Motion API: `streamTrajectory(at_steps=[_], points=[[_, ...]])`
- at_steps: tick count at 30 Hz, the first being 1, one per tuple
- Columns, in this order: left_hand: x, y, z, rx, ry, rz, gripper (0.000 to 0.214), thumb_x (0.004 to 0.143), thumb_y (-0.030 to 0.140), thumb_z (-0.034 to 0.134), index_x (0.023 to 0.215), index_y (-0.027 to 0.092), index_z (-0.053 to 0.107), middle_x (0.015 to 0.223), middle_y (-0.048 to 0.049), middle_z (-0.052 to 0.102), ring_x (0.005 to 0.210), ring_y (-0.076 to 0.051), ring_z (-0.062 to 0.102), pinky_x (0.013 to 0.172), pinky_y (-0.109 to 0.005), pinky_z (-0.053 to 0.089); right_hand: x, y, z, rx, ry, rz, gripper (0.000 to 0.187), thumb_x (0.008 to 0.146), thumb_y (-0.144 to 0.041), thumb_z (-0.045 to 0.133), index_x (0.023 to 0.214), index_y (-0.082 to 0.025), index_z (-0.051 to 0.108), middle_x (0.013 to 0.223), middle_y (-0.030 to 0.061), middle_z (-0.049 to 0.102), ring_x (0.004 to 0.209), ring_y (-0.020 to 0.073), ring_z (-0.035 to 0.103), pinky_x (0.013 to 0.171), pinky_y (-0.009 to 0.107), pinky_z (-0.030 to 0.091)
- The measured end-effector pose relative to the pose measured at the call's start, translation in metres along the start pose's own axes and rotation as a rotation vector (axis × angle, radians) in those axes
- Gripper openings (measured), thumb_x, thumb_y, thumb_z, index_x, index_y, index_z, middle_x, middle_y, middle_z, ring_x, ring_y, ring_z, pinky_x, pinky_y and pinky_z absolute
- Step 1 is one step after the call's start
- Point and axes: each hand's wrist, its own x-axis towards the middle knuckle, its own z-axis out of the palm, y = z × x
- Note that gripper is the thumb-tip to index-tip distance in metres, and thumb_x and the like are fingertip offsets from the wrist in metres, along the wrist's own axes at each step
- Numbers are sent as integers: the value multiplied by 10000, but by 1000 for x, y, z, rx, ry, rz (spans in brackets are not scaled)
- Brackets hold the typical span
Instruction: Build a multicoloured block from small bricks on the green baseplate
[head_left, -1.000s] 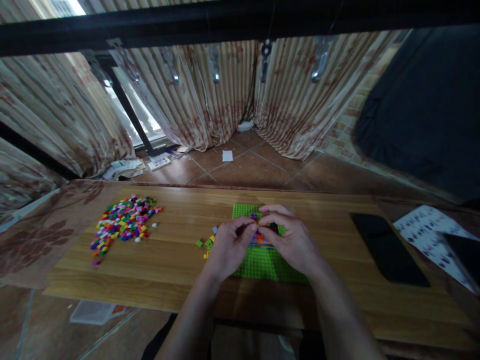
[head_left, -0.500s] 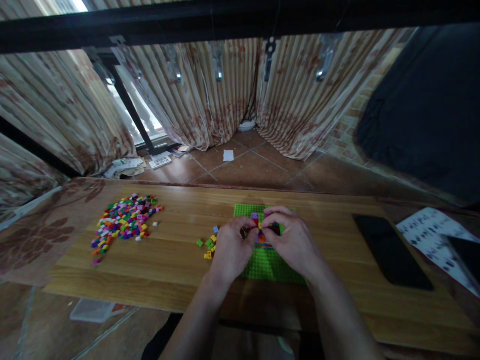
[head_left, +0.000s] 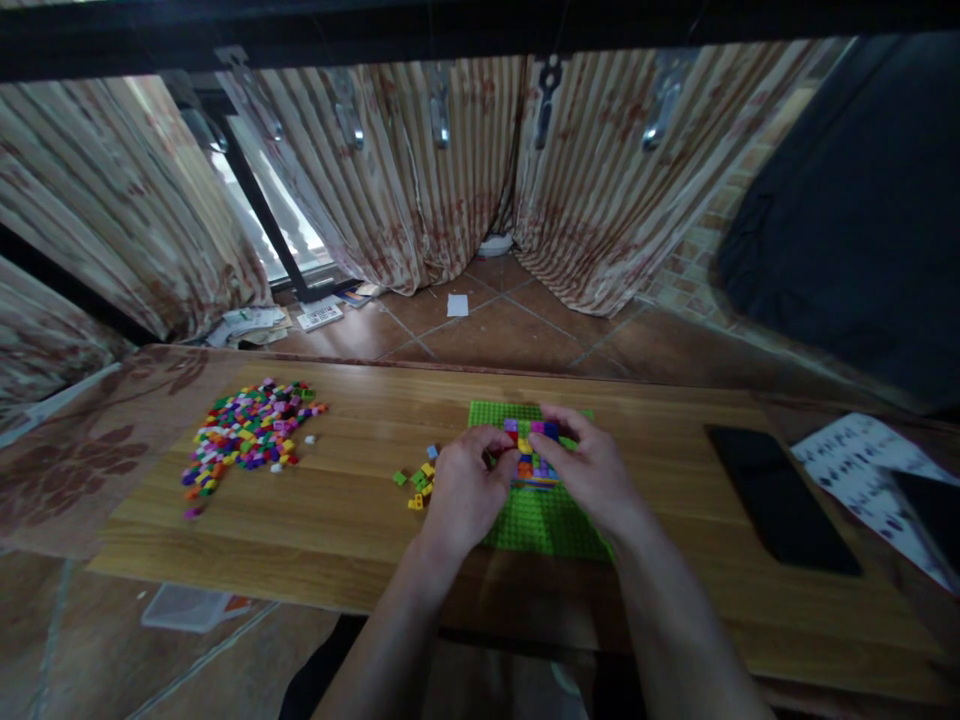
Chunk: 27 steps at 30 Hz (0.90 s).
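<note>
A green studded baseplate (head_left: 547,525) lies on the wooden table with a build of coloured toy bricks (head_left: 526,463) on it, showing red, yellow, orange, purple and blue. My left hand (head_left: 469,485) is at the build's left side, thumb and forefinger pinched together; whatever sits between them is hidden. Across the right part, my right hand (head_left: 589,465) curls over the bricks, its thumb tip against the yellow ones and its fingers at the far edge. Left of my left hand lie several loose yellow, green and blue bricks (head_left: 418,480).
A big heap of mixed bricks (head_left: 251,430) spreads over the table's left part. A black flat phone-like slab (head_left: 780,500) lies at the right, beside a printed sheet (head_left: 874,470). On the floor at lower left is a clear plastic tub (head_left: 184,608).
My right thumb and fingers have spread apart and shifted slightly right, uncovering more of the build. My left hand keeps its pinch in nearly the same place. The camera view has tilted slightly.
</note>
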Motion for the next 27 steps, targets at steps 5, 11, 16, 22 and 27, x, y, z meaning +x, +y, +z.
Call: streamTrajectory(at_steps=[5, 11, 16, 22, 27], points=[[0, 0, 1, 25, -11, -6, 72, 806, 168, 606, 782, 190, 670, 774, -14, 691, 683, -135, 620, 654, -247, 480, -1, -2, 4, -40, -16, 51, 446, 721, -390, 686, 1119, -191, 663, 1056, 104, 717, 935, 259, 662, 858, 454, 502], [-1, -1, 2, 12, -11, 3, 79, 814, 166, 596, 797, 193, 669, 797, -16, 696, 702, -134, 624, 662, -246, 476, -1, -6, 4, -71, -5, 5, 371, 718, -380, 687, 1037, -193, 694, 977, 83, 736, 876, 245, 670, 822, 427, 509], [-2, 2, 1, 29, -9, 10, 90, 809, 149, 589, 783, 186, 667, 792, -15, 681, 694, -126, 611, 652, -237, 461, -1, -9, 4, -114, -2, -33, 326, 722, -353, 688, 1012, -203, 701, 967, 81, 739, 876, 244, 674, 820, 420, 508], [-1, 2, 1, 33, -1, 15, 92, 803, 140, 593, 764, 185, 662, 779, -13, 671, 687, -127, 609, 655, -240, 466, 1, -11, 3, -129, -23, -43, 291, 716, -315, 678, 985, -206, 705, 950, 84, 738, 887, 256, 673, 844, 439, 498], [-2, 1, 1, 47, -12, 27, 101, 826, 158, 580, 794, 185, 672, 826, -23, 687, 719, -132, 617, 682, -244, 467, -1, -6, 0, -3, -78, 30, 367, 725, -373, 694, 1052, -207, 689, 1010, 75, 734, 923, 247, 671, 867, 433, 498]])
